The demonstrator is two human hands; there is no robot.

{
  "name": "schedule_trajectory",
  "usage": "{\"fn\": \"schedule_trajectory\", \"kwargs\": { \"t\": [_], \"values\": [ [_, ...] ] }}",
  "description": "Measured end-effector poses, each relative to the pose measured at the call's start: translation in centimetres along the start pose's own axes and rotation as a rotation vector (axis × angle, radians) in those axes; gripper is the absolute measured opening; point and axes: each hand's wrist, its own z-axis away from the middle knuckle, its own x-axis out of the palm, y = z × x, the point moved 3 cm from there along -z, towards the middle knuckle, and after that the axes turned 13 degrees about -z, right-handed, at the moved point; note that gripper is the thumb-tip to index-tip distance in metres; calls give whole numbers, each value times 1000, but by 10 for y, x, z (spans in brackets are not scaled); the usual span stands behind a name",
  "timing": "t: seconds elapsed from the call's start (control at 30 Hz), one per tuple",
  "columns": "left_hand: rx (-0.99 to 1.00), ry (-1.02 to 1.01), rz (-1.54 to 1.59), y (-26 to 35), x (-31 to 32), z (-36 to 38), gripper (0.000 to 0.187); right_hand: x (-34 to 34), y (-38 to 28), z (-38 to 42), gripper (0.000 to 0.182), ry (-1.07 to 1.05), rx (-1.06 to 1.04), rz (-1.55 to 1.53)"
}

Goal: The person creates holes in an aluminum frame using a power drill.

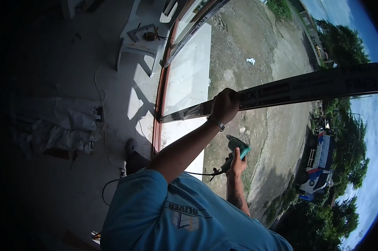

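My left hand (225, 105), with a wristband on its wrist, is closed around a long dark metal frame bar (289, 88) covered in printed protective film. The bar runs from the reddish-brown sill track (159, 108) across to the right edge of the view. Below it, my right hand (238, 163) grips a green power drill (238, 146), thumb along its side. The drill's nose points up and left, apart from the bar. A black cord (199, 173) trails from the drill's handle toward my body.
A white plastic chair (134, 46) with small tools on it stands at the upper left. Another film-covered bar (193, 31) slants above. Wrapped bundles (63, 121) and a thin cable (104, 121) lie on the shaded floor. Outside are rough ground (260, 71) and a parked truck (316, 167).
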Motion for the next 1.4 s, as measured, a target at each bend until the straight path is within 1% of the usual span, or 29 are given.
{"fn": "schedule_trajectory", "kwargs": {
  "t": [0.07, 0.1, 0.13, 0.2, 0.23, 0.27, 0.33, 0.37, 0.43, 0.47, 0.5, 0.53, 0.57, 0.6, 0.63, 0.67, 0.73, 0.77, 0.8, 0.83, 0.87, 0.9, 0.93, 1.0, 1.03, 1.1, 1.27, 1.33, 1.4],
  "values": [
    [-14, -58, -137, 2, 0, -5, 36, -10, 4, 5, 44, 2, -7, -64],
    [46, -35, -188, -2, 4, -9, 34, -17, 7, 7, 43, 8, 20, -78],
    [54, -36, -193, -9, 6, -16, 34, -23, 10, 8, 43, 15, 48, -89],
    [6, -380, -52, -23, 10, -27, 34, -34, 14, 14, 41, 54, 61, -92],
    [-269, -525, 243, -4, -3, -26, 30, -39, 17, 15, 41, 64, 72, -105],
    [-359, -609, 466, 6, -6, -27, 27, -44, 20, 16, 41, 74, 81, -117],
    [-445, -666, 544, 25, -13, -30, 24, -56, 28, 18, 41, 94, 72, -142],
    [-438, -667, 546, 39, -16, -33, 24, -62, 29, 22, 41, 129, 85, -140],
    [-523, -652, 558, 59, -21, -43, 22, -72, 32, 24, 44, 161, 109, -153],
    [-527, -653, 559, 58, -16, -50, 22, -76, 34, 25, 44, 163, 112, -150],
    [-417, -716, 588, 64, -11, -52, 16, -82, 37, 26, 45, 172, 107, -149],
    [-304, -776, 616, 67, -10, -52, 16, -87, 40, 27, 45, 180, 103, -148],
    [-312, -777, 614, 64, -11, -50, 16, -91, 44, 30, 44, 208, 118, -159],
    [-259, -601, 870, 79, -27, -46, 19, -96, 49, 29, 44, 209, 121, -157],
    [-199, -411, 1118, 87, -40, -46, 28, -99, 52, 30, 45, 222, 128, -144],
    [-51, -320, 1181, 77, -51, -52, 40, -102, 56, 30, 45, 237, 134, -129],
    [15, -63, 808, 41, -63, -53, 34, -107, 60, 35, 47, 246, 158, -120],
    [51, -12, 550, 14, -59, -46, 29, -110, 61, 38, 47, 237, 150, -111],
    [161, 10, 437, -14, -51, -30, 26, -108, 62, 37, 47, 228, 142, -105],
    [166, -34, 167, -40, -41, -14, 27, -106, 63, 38, 47, 230, 140, -99],
    [181, -120, 68, -55, -34, 8, 31, -108, 64, 40, 47, 245, 162, -79],
    [308, -12, 0, -60, -24, 30, 32, -109, 64, 44, 47, 261, 180, -60],
    [351, -184, -127, -72, -15, 45, 44, -104, 60, 47, 47, 273, 176, -51],
    [466, -131, -211, -71, -9, 65, 64, -94, 46, 61, 45, 324, 194, -17],
    [442, -213, -223, -79, -6, 70, 80, -97, 42, 66, 45, 342, 187, -4],
    [417, -216, -225, -90, -4, 77, 82, -96, 35, 75, 43, 221, 182, 72],
    [318, -212, -275, -102, -7, 86, 86, -105, 30, 107, 46, 204, 244, 227],
    [201, -220, -288, -103, -8, 86, 84, -110, 35, 118, 50, 214, 370, 329],
    [169, -222, -295, -101, -11, 87, 81, -114, 42, 132, 52, 226, 470, 373]
  ]
}}
